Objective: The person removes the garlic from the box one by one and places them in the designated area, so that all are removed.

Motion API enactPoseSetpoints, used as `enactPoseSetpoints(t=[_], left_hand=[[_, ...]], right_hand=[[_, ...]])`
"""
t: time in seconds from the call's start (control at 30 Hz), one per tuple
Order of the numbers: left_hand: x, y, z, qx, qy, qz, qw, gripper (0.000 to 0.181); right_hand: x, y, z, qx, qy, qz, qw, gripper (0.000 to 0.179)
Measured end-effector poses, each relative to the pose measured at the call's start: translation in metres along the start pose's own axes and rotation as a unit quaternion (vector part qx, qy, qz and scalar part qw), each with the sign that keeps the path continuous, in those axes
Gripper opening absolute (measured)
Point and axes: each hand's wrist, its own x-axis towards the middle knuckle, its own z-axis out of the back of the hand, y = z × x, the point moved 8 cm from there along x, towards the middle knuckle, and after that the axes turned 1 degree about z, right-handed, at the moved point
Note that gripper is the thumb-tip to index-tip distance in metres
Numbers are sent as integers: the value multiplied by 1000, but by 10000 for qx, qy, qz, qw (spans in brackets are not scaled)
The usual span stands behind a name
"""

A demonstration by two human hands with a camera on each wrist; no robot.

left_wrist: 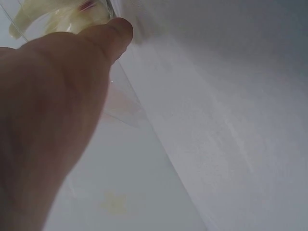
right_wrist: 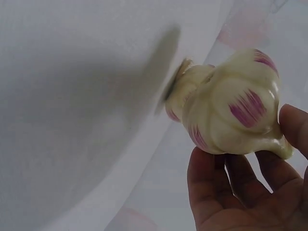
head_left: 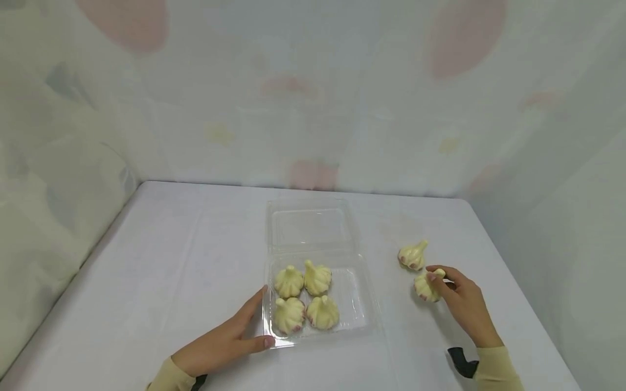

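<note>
My right hand (head_left: pixel 462 301) pinches a garlic bulb (head_left: pixel 426 288) near its stem, at the right of the table. In the right wrist view this garlic bulb (right_wrist: pixel 236 106) shows purple streaks, and the fingers (right_wrist: pixel 240 183) hold it above the table with a shadow beyond. Just behind it in the head view lies another garlic bulb (head_left: pixel 412 256). A clear plastic clamshell box (head_left: pixel 352 304) stands open, its lid (head_left: pixel 313 228) laid back, with several garlic bulbs (head_left: pixel 289 315) in its left part. Along the box's left edge my left hand (head_left: pixel 230 336) rests with thumb and fingers spread.
A white cloth covers the table (head_left: pixel 146 293). Behind it hangs a patterned curtain (head_left: pixel 313 108), with more cloth at both sides. Black straps (head_left: pixel 462 364) show by the wrists.
</note>
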Motion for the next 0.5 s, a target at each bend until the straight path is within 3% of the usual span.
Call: enactPoseSetpoints(t=[0.5], left_hand=[[1,0,-1,-18,75,-16,10000,96]], right_hand=[[2,-12,-20,-339,480,40,9983,55]])
